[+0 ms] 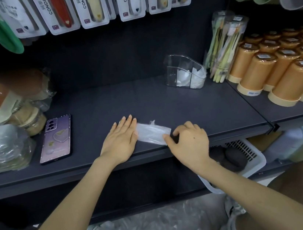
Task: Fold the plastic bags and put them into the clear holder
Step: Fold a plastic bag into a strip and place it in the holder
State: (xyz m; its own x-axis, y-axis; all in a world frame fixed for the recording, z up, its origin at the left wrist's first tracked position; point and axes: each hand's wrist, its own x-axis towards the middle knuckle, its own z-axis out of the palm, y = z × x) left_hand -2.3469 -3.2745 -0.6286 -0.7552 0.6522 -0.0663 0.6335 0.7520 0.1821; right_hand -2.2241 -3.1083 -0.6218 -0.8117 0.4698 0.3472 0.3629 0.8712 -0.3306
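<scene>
A folded plastic bag (153,132) is laid lengthwise between both hands, its left end pressed by the flat, straight-fingered left hand (120,138) and its right end pinched by the curled right hand (188,140), beyond which, well apart, the clear holder (183,72) is seen.

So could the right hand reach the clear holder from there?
Probably yes. The right hand pinches the folded bag, and the clear holder stands farther back on the shelf, open-topped, with only bare shelf between them.
</scene>
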